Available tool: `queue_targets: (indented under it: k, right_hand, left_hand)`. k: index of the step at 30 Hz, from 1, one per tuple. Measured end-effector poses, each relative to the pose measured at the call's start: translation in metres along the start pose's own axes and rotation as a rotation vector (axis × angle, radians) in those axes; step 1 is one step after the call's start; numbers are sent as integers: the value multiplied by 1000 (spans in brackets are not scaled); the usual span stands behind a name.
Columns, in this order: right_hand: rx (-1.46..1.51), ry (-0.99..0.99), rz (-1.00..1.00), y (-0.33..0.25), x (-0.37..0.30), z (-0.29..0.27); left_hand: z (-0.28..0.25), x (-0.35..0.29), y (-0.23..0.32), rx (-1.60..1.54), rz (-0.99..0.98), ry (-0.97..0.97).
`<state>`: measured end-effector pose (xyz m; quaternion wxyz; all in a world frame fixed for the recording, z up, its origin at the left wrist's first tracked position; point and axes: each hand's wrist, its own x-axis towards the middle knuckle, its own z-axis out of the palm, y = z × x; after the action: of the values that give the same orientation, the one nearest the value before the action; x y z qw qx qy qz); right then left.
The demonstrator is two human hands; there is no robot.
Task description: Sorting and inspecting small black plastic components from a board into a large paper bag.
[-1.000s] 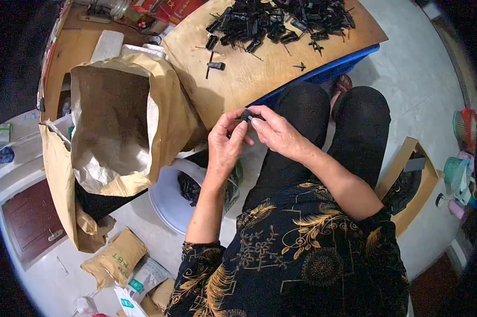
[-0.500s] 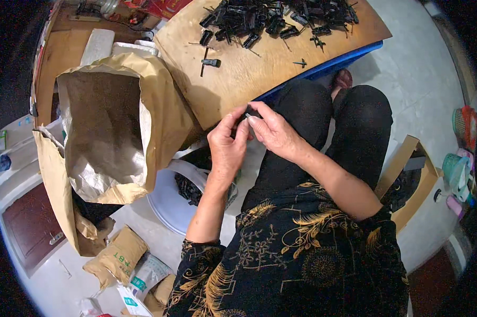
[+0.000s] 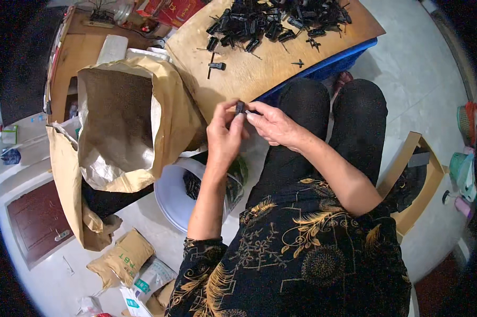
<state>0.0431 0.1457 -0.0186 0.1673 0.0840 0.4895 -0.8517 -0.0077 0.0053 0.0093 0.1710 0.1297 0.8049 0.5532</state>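
Nearby, a white bucket [image 3: 171, 198] holds black pieces [image 3: 191, 185].

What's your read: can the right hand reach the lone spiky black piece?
Likely yes: bare board lies between the right hand and the spiky piece, though that hand seems busy with the held black part.

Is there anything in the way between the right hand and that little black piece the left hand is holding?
Nothing visible: the right hand has its fingertips beside the black piece, which the left hand pinches. I can't tell whether they touch.
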Motion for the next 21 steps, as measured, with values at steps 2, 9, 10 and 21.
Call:
queue_targets:
  k: [2,9,10,21]
  right_hand:
    - [-61,19,-119,0,-4,0]
    - [165,-200,-34,-9,-11,-6]
    - [167,-196,-43,-8,-13,-8]
    - [-114,-162,-338,3,-6,-9]
  left_hand:
    - [-11,-2,18,-191,-205,-122]
    - [-17,-19,33,-671,-288,-282]
    - [-14,-20,34,-666,-285,-289]
    - [0,-27,38,-9,-38,-274]
